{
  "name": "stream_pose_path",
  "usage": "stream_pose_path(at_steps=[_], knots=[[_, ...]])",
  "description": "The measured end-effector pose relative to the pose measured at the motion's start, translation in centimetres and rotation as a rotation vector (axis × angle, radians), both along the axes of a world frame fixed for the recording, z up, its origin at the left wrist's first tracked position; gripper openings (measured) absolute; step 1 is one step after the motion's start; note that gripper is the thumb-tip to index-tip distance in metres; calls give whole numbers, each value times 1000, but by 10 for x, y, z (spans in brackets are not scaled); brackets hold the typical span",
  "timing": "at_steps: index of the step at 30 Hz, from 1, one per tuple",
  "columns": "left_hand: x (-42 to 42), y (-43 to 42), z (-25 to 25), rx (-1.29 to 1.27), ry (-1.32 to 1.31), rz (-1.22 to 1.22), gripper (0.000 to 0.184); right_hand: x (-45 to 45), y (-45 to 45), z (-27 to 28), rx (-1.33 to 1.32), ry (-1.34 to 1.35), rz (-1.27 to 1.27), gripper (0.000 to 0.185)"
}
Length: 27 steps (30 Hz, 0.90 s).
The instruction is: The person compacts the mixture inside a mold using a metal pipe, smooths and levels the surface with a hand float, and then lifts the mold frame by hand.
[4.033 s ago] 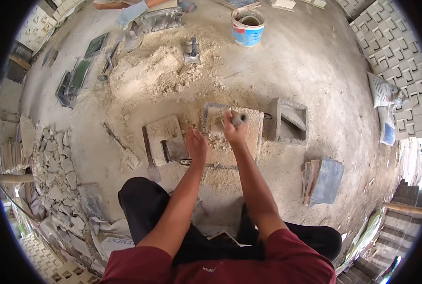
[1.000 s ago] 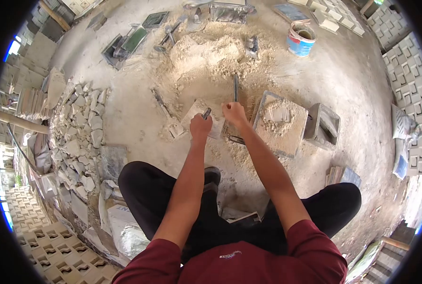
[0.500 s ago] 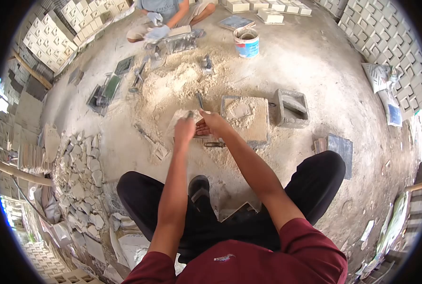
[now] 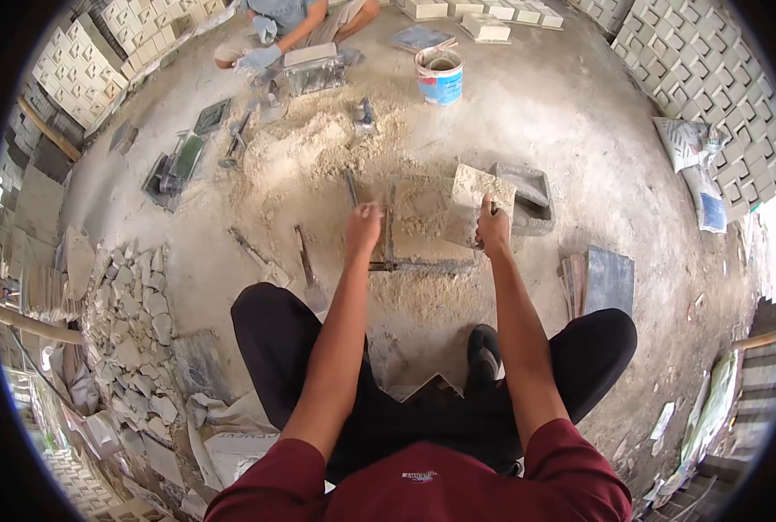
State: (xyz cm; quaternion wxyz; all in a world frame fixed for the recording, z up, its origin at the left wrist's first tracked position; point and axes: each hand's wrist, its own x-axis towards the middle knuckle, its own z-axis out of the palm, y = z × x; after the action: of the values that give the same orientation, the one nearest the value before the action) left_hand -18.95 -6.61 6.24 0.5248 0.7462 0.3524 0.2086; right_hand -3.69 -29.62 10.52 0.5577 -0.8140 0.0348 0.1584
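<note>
My right hand (image 4: 492,230) is closed around the dark grip of a square, dust-coated plate (image 4: 470,190), held tilted beside a stone-like trough (image 4: 536,196). My left hand (image 4: 364,228) is curled and slightly blurred, at the left side of a low square mould (image 4: 431,250) filled with pale powder. A dark bar (image 4: 350,186) reaches up from behind its knuckles; whether the fingers grip it, I cannot tell. A trowel (image 4: 315,294) lies on the floor near my left knee.
Loose powder (image 4: 305,152) is heaped ahead. Across it a co-worker's gloved hand (image 4: 257,59) is by a metal mould (image 4: 315,76). A bucket (image 4: 440,83) stands ahead right, dark plates (image 4: 610,278) at right, broken shards (image 4: 131,339) at left.
My hands have moved apart. The right has gone right and now holds the plate, lifted off the mould. The left has moved slightly right, and the trowel now lies on the floor.
</note>
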Motion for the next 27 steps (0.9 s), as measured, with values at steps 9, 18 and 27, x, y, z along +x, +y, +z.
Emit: stream_pose_path(at_steps=[9,18,27], knots=[[9,-21,-91,-441,27,61,74,0,1,-49,-122,90,115,62],[-8,32,-88,-362,-314,603,58,-69,125,-64,-226,-285,286,60],[-21,38,-60,-56,-238,739,46,-93,132,-53,-324,-258,583,50]])
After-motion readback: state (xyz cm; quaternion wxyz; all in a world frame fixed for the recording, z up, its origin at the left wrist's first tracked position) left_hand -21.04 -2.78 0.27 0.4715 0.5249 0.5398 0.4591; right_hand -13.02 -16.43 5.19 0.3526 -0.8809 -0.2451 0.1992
